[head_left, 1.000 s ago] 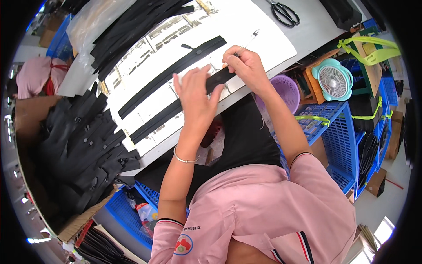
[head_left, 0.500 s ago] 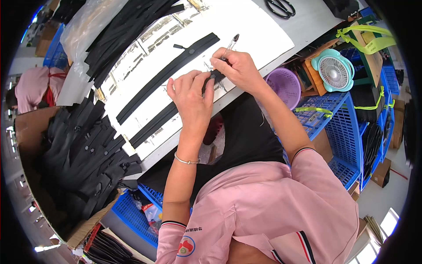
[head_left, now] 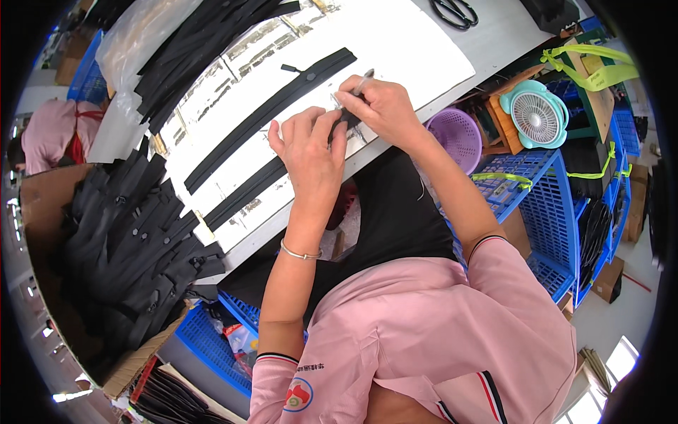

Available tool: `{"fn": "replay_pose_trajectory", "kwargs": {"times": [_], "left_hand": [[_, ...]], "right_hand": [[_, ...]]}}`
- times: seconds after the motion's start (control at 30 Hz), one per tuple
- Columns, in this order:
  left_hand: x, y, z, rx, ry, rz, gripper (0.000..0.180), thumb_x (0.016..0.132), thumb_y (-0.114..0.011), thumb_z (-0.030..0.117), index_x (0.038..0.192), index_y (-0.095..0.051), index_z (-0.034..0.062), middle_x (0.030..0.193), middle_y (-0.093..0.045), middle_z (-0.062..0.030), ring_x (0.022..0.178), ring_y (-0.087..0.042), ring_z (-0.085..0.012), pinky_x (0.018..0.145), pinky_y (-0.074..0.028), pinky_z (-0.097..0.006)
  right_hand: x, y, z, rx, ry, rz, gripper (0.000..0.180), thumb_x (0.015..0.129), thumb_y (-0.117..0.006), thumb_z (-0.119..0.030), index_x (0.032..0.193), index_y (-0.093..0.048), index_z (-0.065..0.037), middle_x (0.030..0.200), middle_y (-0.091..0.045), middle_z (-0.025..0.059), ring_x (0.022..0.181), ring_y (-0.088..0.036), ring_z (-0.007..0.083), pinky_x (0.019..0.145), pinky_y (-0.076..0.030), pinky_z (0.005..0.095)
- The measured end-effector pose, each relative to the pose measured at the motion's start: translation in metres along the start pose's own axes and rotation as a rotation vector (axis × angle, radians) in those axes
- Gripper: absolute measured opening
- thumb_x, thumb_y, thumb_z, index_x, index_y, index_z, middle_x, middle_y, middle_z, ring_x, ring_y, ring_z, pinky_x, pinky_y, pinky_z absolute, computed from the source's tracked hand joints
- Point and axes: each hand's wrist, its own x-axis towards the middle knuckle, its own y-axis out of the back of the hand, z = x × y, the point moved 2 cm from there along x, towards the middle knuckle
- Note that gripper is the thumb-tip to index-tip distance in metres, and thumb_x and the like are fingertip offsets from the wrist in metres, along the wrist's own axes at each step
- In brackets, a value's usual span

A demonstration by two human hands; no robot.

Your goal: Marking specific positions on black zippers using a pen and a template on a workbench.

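A black zipper lies slantwise along the near edge of a white board. My left hand presses its right part between bent fingers and thumb, hiding some of it. In my right hand is a pen, gripped with its upper end pointing up and away; its tip is behind my fingers, down at the zipper's end. Farther up the board a second black zipper lies flat and untouched, its pull tab sticking out on the far side.
A cardboard box heaped with black zippers stands at left. More black strips lie beside clear plastic. Scissors rest at the far right. Right of the table are a purple basket, teal fan and blue crates.
The pen has tilted, with less of its upper end showing above my right hand. My left hand stays on the zipper almost unmoved.
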Motion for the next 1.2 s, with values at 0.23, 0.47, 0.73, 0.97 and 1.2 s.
{"fn": "replay_pose_trajectory", "kwargs": {"times": [0.23,0.47,0.73,0.97,1.2], "left_hand": [[-0.001,0.001,-0.001,-0.013,0.014,0.003,0.018,0.085,-0.079,0.014,0.102,-0.075,0.0119,0.108,-0.066,-0.0025,0.108,-0.059,-0.0244,0.116,-0.025,-0.055],[0.000,0.001,0.000,-0.035,0.016,0.020,0.017,0.084,-0.079,0.014,0.101,-0.075,0.0119,0.106,-0.066,-0.0017,0.107,-0.060,-0.0239,0.116,-0.025,-0.056],[-0.026,0.023,0.009,0.059,0.083,0.002,0.045,0.087,-0.077,0.021,0.131,-0.068,0.0125,0.137,-0.058,-0.0103,0.129,-0.051,-0.0318,0.116,-0.025,-0.059],[-0.023,0.028,-0.018,0.004,0.124,-0.050,0.046,0.094,-0.071,0.025,0.134,-0.063,0.0028,0.146,-0.052,-0.0208,0.138,-0.045,-0.0389,0.119,-0.019,-0.063],[0.015,0.046,-0.061,-0.015,0.129,-0.033,0.044,0.099,-0.064,0.024,0.141,-0.061,0.0075,0.153,-0.048,-0.0237,0.150,-0.034,-0.0401,0.125,-0.013,-0.059]], "right_hand": [[-0.005,0.011,0.001,0.161,-0.045,-0.156,0.016,0.096,-0.064,-0.015,0.090,-0.070,-0.002,0.066,-0.062,0.0039,0.063,-0.058,0.0085,0.059,-0.046,0.0264],[-0.007,0.008,-0.003,0.045,0.090,-0.116,0.017,0.094,-0.066,-0.018,0.089,-0.070,-0.003,0.066,-0.062,0.0072,0.059,-0.059,0.0141,0.057,-0.046,0.0291],[-0.009,0.011,0.008,0.331,-0.177,-0.126,0.018,0.094,-0.064,-0.015,0.088,-0.070,0.001,0.076,-0.069,0.0058,0.073,-0.067,0.0114,0.068,-0.052,0.0275],[-0.014,0.018,0.013,0.542,-0.115,0.096,0.013,0.098,-0.061,-0.007,0.090,-0.068,0.000,0.083,-0.066,0.0021,0.066,-0.050,0.0042,0.059,-0.039,0.0196],[-0.011,0.008,0.015,0.551,-0.152,0.060,0.012,0.100,-0.061,-0.008,0.092,-0.069,-0.002,0.083,-0.066,0.0014,0.066,-0.049,0.0032,0.057,-0.037,0.0184]]}}
